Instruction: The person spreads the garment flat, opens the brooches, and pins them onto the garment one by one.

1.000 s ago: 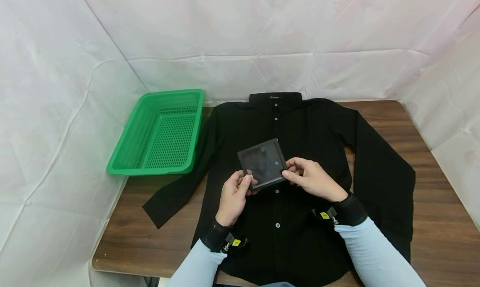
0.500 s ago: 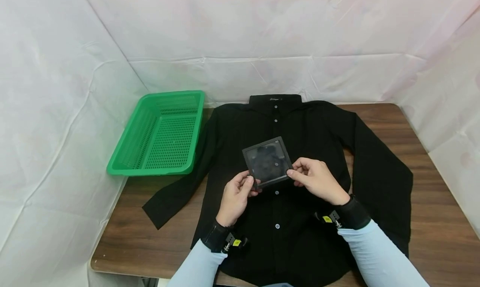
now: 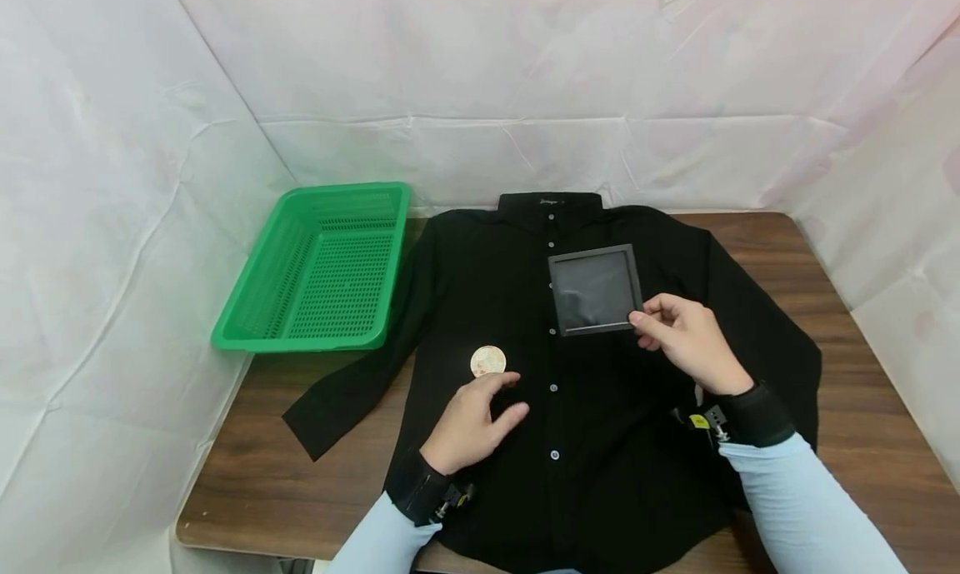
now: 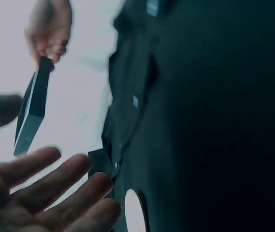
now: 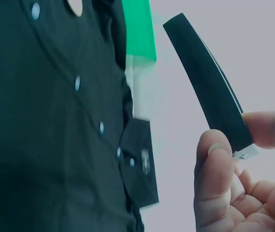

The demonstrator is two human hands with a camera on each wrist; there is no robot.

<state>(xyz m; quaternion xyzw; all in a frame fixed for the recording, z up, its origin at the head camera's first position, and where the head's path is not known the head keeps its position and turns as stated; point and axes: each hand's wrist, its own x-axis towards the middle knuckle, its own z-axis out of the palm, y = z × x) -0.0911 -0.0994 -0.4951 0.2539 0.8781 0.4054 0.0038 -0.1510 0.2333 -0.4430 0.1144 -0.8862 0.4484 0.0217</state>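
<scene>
My right hand pinches the lower right corner of a square black display frame with a clear, see-through middle, held above a black button-up shirt. In the right wrist view the frame shows edge-on between thumb and fingers. My left hand holds nothing, its fingers extended and thumb apart. Just beyond its fingertips a round gold-coloured coin lies on the shirt front. The left wrist view shows the spread fingers beside the coin, which is cut off at the bottom.
A green plastic basket stands at the back left, over part of a shirt sleeve. The shirt is spread across the wooden table, collar towards the back. White sheeting hangs behind and along both sides.
My left hand has let go of the frame and opened. The right hand has carried the frame to the right and away from me. The coin has come into sight near the left hand.
</scene>
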